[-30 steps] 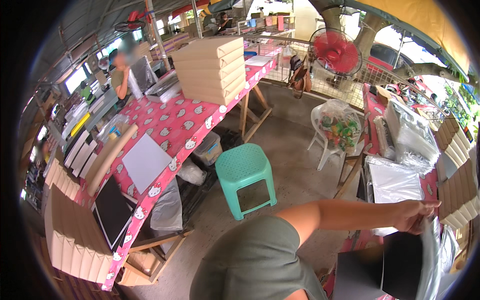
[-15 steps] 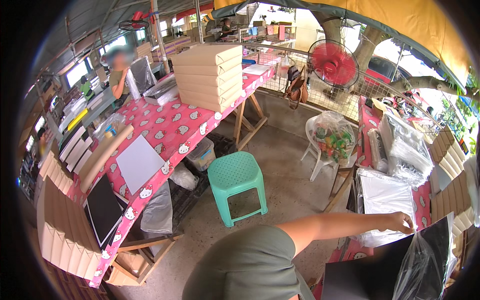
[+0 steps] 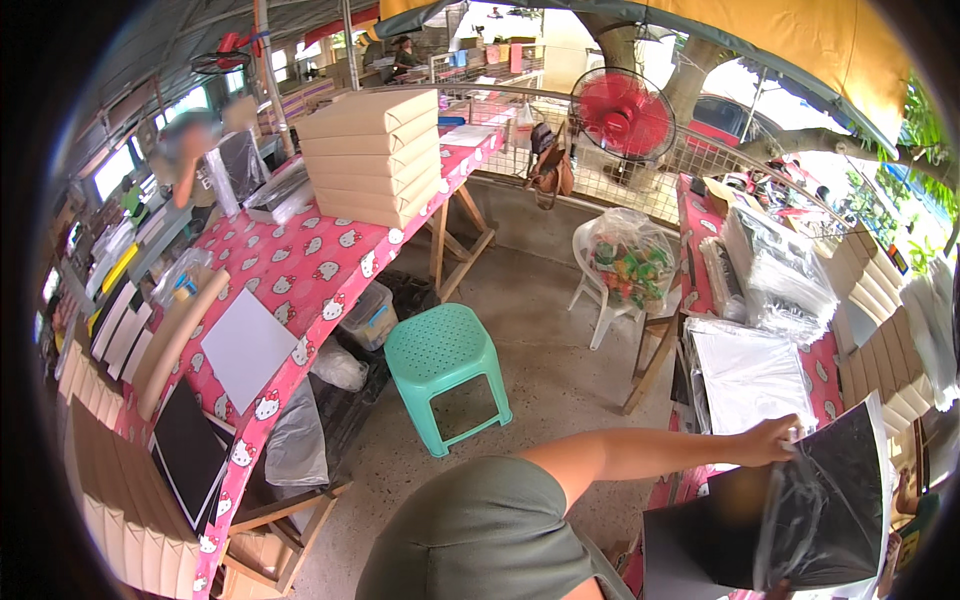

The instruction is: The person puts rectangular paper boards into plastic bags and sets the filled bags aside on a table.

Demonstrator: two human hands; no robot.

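Black sheet (image 3: pixel 842 462) under clear film, slanting at the lower right by the pink table.

Along the right side runs the pink patterned table (image 3: pixel 824 380), a plastic-wrapped white stack (image 3: pixel 750 370) lying on it just beyond the sheet. Wrinkled clear film (image 3: pixel 790 520) covers part of the black surface. The left hand (image 3: pixel 768 442) pinches this film near its upper-left edge; whether the sheet is caught too cannot be told. The right hand (image 3: pixel 778 590) seems to show only as a brown sliver at the lower edge, so its grip cannot be told. A harder pull from that single pinch could stretch or split the film; uneven tension could deepen its creases, and a poorly supported sheet could bend or knock a corner against the wrapped stack.
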